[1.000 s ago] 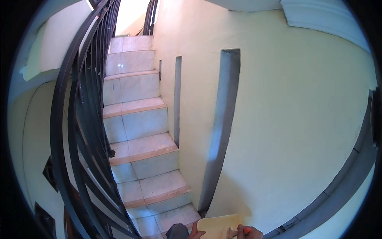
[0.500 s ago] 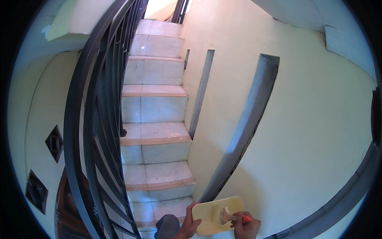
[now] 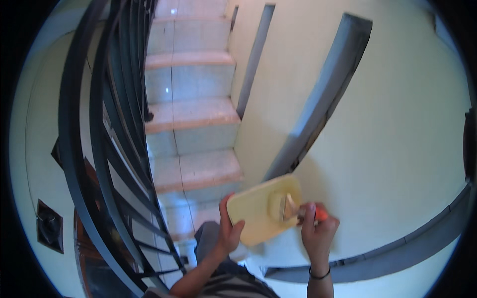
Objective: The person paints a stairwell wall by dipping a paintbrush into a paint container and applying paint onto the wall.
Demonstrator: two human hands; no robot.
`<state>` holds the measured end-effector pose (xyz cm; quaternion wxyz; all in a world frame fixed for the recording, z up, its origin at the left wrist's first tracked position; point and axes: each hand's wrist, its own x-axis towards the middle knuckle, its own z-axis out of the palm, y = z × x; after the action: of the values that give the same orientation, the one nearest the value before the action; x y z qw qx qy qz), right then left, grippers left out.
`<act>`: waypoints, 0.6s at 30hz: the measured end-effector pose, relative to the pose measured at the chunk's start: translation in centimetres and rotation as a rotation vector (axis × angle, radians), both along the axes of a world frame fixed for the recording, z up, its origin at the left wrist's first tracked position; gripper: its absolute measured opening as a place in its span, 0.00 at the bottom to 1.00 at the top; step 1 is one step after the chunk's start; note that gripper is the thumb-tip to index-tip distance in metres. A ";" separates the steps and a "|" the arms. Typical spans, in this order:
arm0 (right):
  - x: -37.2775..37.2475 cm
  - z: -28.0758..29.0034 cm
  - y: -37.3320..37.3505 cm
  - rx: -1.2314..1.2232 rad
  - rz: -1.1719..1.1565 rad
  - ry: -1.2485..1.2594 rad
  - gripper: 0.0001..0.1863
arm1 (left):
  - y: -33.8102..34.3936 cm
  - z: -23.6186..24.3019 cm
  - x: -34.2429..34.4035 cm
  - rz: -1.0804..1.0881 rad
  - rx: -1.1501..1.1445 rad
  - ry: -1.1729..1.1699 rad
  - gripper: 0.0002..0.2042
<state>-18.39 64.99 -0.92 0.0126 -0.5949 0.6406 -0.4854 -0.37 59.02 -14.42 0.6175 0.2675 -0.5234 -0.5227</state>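
A pale yellow rectangular tub (image 3: 253, 206) is held tilted toward me by my left hand (image 3: 229, 231), the thumb over its near rim and the fingers around its left end. Cream paint seems to pool at the tub's right side. My right hand (image 3: 319, 228) grips a paintbrush (image 3: 289, 204) by its orange-red handle. The brush's bristles are inside the tub, over the paint. How far they dip into it, I cannot tell. A dark band circles my right wrist.
Tiled stairs (image 3: 198, 166) rise ahead of me. Dark metal railings (image 3: 72, 124) line the left side. On the right, a cream wall (image 3: 397, 149) has tall grey slots (image 3: 323, 84) and a grey curved ledge (image 3: 397, 251) low down. My bent knee (image 3: 206, 238) is below the tub.
My view has tipped downward, so the tub, hands and stairs sit differently in the picture and more of my forearms shows. The brush stays in the tub, its bristles now turned more downward.
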 end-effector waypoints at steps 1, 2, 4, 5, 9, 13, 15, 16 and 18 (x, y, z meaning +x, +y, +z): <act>-0.4 0.0 -0.3 0.009 0.002 0.031 0.17 | -0.4 0.5 -0.1 0.003 -0.037 -0.006 0.36; -0.9 -0.2 -0.5 0.016 0.007 0.063 0.17 | -0.5 0.8 -0.3 0.001 -0.023 0.001 0.36; -0.1 0.0 -1.5 -0.011 -0.001 -0.098 0.17 | -1.8 1.1 -0.2 0.000 0.020 -0.005 0.36; 0.1 0.5 -1.7 -0.084 -0.008 -0.241 0.16 | -2.2 1.4 -0.2 0.010 -0.023 0.013 0.36; -0.6 1.4 -2.0 -0.136 0.022 -0.302 0.18 | -2.3 2.5 0.4 0.026 -0.085 0.013 0.36; -1.0 2.2 -2.0 -0.195 0.106 -0.302 0.17 | -1.7 3.6 0.8 0.067 -0.102 -0.006 0.37; -0.3 1.9 -2.6 -0.101 0.120 -0.262 0.16 | -1.6 3.2 0.8 0.074 -0.110 -0.013 0.38; -0.3 1.6 -3.0 -0.067 0.100 -0.203 0.15 | -1.4 3.1 0.8 0.079 -0.111 -0.028 0.38; -0.2 1.5 -3.2 -0.093 0.091 -0.163 0.15 | -1.1 3.4 0.5 0.093 -0.131 -0.044 0.38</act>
<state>-18.63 61.77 0.61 0.0590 -0.5819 0.5865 -0.5603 0.17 57.97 -10.99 0.6457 0.2617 -0.5569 -0.4522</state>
